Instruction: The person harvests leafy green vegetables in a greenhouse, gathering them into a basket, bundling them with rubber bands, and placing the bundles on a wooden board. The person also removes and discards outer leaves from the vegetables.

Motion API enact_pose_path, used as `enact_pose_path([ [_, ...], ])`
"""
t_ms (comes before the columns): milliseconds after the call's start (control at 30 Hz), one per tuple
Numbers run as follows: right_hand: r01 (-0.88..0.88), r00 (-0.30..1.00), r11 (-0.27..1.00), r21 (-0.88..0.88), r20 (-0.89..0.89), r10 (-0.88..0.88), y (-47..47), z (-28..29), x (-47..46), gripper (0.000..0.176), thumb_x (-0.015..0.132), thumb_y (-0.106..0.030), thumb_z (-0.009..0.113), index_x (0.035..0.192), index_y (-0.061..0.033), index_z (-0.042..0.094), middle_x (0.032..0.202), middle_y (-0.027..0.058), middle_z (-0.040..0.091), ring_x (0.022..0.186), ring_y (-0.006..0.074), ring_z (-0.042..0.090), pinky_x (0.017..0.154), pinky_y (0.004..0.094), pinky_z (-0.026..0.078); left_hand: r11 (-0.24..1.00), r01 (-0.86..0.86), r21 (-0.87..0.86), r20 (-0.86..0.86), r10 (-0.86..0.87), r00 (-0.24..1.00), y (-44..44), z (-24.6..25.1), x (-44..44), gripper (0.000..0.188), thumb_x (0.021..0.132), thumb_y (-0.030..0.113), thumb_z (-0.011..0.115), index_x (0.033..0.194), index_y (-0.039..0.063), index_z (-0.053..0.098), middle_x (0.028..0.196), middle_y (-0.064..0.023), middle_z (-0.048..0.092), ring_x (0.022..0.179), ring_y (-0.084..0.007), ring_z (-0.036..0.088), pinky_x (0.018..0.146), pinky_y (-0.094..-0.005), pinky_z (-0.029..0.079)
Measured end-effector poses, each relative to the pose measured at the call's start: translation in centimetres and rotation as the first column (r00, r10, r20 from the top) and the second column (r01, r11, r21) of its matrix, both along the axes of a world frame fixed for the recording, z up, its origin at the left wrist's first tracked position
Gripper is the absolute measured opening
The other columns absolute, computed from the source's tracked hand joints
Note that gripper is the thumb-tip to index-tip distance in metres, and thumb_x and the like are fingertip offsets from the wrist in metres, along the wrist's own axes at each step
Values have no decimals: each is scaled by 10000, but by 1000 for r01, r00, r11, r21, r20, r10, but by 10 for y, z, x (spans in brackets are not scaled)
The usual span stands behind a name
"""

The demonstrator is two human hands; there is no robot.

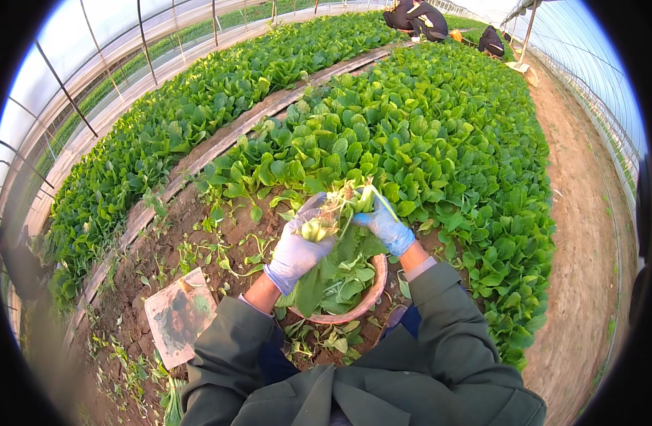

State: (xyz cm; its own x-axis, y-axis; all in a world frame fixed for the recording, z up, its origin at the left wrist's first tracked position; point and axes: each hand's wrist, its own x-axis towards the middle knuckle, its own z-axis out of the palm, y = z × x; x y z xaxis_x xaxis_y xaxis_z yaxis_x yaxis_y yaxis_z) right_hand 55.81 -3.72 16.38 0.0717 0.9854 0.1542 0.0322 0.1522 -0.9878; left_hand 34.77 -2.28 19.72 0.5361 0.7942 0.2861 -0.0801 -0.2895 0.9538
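My left hand [295,254], in a thin pale glove, is closed around a bunch of leafy greens [313,230] with its pale stem ends turned up. Thin roots stick out of the bunch beside the fingers. My right hand [388,230], in a blue glove, grips green stalks [365,199] close to that bunch, also with the cut or rooted ends upward. Leaves hang down between both hands. Directly below them stands a round pinkish basket [380,285] with loose green leaves [347,287] inside. Part of the basket is hidden by the hanging leaves.
A dirty, pale square board or stool top [181,318] lies left of the basket. Uprooted scraps [129,370] litter the brown soil. Dense leafy crop [411,122] grows ahead; a long plank-like border [241,128] runs leftward. People [430,21] crouch far ahead. A dirt path [576,213] lies right.
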Motion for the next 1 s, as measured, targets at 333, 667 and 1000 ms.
enact_pose_path([
  [333,167,978,986,-12,-126,-167,5,-9,39,564,702,63,692,1239,-8,534,1060,67,651,908,154,615,808,304,520,952,-74,298,-697,270,665,8,6,7,435,672,137,755,1065,1,625,1057,-139,638,975,-247,624,892,-312,485],
  [667,235,896,970,57,-400,-193,11,-14,34,465,778,22,683,1223,-4,549,1106,69,639,996,169,622,846,307,515,965,216,149,-347,-153,925,-17,2,19,397,671,39,719,1061,30,644,1382,-127,478,1295,-268,443,1053,-351,376],
  [1000,191,720,981,23,-683,-124,0,-2,-13,381,774,-55,691,1131,8,571,1030,75,646,913,172,630,827,317,512,943,53,328,-639,181,748,-22,-1,31,503,608,129,768,1092,69,647,1453,-199,364,1274,-341,459,1054,-359,382],
])
